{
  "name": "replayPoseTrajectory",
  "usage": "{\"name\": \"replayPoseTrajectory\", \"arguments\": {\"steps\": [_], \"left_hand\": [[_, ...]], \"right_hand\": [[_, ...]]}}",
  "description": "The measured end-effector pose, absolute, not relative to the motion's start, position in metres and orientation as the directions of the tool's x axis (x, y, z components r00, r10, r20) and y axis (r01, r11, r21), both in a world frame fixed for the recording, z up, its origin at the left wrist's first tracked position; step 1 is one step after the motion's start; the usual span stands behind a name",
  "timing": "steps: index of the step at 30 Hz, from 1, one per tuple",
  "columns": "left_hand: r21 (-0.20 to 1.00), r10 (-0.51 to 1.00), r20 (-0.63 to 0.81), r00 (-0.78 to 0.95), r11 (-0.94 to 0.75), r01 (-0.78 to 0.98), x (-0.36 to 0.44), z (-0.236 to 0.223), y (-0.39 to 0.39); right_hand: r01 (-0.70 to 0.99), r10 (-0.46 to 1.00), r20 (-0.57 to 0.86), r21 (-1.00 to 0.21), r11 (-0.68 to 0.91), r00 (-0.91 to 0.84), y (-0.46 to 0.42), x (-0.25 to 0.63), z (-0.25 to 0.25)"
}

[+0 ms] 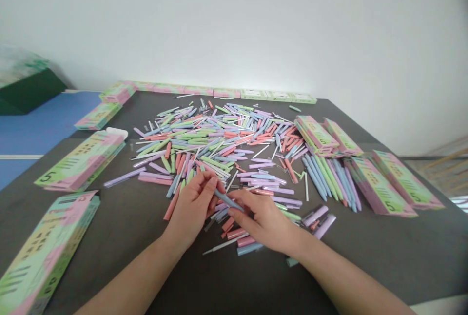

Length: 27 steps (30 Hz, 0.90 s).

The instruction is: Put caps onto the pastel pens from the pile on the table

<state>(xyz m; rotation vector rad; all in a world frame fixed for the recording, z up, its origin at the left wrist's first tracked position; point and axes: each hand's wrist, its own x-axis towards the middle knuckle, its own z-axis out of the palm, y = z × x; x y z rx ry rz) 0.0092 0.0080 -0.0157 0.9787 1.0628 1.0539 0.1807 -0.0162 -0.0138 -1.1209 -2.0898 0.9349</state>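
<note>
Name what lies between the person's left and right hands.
In the head view, a slim slate-blue plastic pen spans the gap between the left hand and right hand, above scattered pastel pen parts.

Heaped pens crowd straight ahead of both hands. Left of the left hand, a passage runs over dark desk to the pen boxes. Right of the right hand, loose purple pens obstruct; desk runs behind them.

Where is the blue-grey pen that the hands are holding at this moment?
In the head view, the blue-grey pen sits between the left hand and the right hand, at the near edge of the heap of pastel pens.
</note>
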Motion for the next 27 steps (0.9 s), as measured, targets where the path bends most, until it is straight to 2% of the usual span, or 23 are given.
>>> {"name": "replayPoseTrajectory", "arguments": {"steps": [4,8,13,17,21,27], "left_hand": [[0.956,0.987,-0.149,0.052,0.158,-0.249,0.006,-0.012,0.01],[0.954,0.991,-0.135,0.01,0.132,-0.27,0.001,-0.013,0.013],[0.934,0.996,-0.093,-0.008,0.085,-0.346,-0.003,-0.012,0.016],[0.924,0.994,-0.085,-0.063,0.055,-0.378,-0.007,-0.009,0.022],[0.917,0.987,-0.073,-0.141,0.011,-0.399,-0.015,-0.008,0.032],[0.898,0.97,-0.032,-0.242,-0.078,-0.433,-0.024,-0.007,0.041]], "right_hand": [[0.495,0.873,0.28,-0.736,0.462,-0.399,-0.007,0.192,-0.01],[0.592,0.914,0.277,-0.698,0.403,-0.296,0.013,0.209,-0.016],[0.686,0.808,0.316,-0.428,0.589,-0.497,0.035,0.207,-0.023],[0.668,0.716,0.243,-0.258,0.698,-0.654,0.055,0.186,-0.026],[0.656,0.68,0.137,-0.183,0.732,-0.72,0.076,0.171,-0.03],[0.676,0.692,0.067,-0.161,0.719,-0.719,0.092,0.18,-0.037]]}}
